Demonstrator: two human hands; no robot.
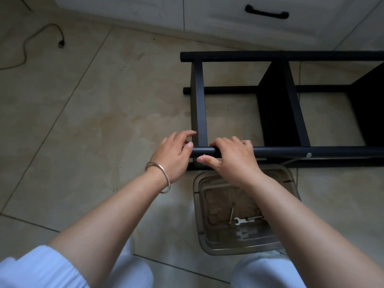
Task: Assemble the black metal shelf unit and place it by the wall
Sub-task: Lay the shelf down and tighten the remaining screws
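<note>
The black metal shelf unit (291, 57) lies on its side on the tiled floor, its round posts running left to right and its flat shelves standing on edge. The near top post (311, 151) crosses in front of me. My left hand (172, 156), with a silver bangle on the wrist, holds the left end of that post, thumb on top and fingers reaching round the end. My right hand (230, 156) grips the same post just to the right, fingers curled over it and thumb underneath. A silver bolt head (309, 155) shows on the post further right.
A clear plastic tub (295, 186) stands on the floor under my right forearm, holding a small wrench (243, 220) and a hex key (231, 216). White cabinets with a black handle (267, 12) run along the top. A cable (31, 38) lies at the upper left.
</note>
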